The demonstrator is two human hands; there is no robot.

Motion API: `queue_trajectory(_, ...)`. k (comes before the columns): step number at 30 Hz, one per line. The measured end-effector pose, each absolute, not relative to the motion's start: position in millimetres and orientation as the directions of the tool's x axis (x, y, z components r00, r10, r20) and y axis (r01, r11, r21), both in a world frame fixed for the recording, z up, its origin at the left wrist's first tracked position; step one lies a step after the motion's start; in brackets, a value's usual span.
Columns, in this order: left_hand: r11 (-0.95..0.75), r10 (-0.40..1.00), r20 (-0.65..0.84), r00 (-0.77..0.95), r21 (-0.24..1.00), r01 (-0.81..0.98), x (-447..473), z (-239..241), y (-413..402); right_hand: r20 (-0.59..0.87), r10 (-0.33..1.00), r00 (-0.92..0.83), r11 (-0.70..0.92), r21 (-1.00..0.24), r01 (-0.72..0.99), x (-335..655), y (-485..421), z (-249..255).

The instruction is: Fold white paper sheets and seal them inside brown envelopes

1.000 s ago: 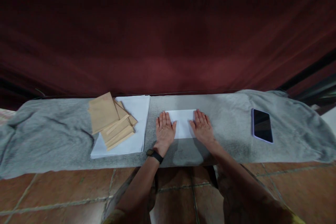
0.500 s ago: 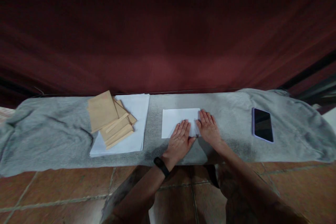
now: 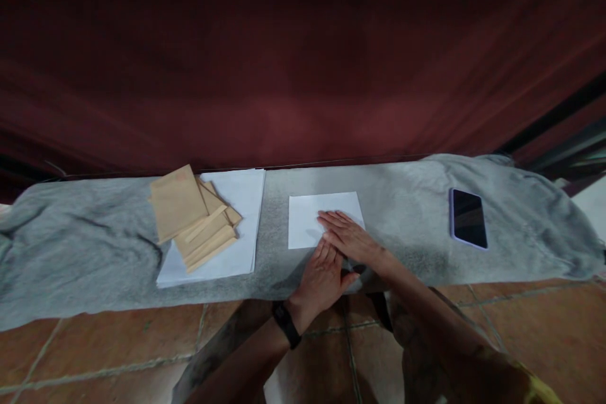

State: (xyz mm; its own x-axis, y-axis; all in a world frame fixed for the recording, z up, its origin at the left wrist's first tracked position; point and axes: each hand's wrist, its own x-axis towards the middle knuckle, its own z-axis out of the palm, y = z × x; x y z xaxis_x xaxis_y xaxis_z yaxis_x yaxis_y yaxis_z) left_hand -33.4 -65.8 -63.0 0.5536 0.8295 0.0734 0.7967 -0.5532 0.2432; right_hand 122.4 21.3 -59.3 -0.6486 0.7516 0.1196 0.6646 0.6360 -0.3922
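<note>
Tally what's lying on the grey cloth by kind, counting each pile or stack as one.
Pile of brown paper pieces: 1
Stack of large white sheets: 1
Small white paper, partly under the right hand: 1
Phone: 1
Total: 4

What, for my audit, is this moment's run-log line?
right hand: laid on white rectangular paper; left hand: at paper's near edge; grey fabric cover: underneath
</note>
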Motion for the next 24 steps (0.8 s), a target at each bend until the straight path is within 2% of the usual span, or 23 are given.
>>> queue_trajectory(8, -0.572, 0.817, 0.064, 0.574, 0.220, 0.790, -34, -49, -74, 0.090, 0.829, -0.553, 0.552, -0.292, 0.781, 118, 42, -66)
queue_trajectory(14, -0.568, 0.822, 0.090, 0.562, 0.200, 0.799, -33, -44, -77, 0.068, 0.871, -0.486, 0.486, -0.263, 0.834, 110, 53, -66)
queue_trajectory(24, -0.395, 0.915, 0.158, 0.371, 0.163, 0.904, -37, -55, -62, 0.124, 0.876, -0.467, 0.483, -0.225, 0.846, 108, 47, -70)
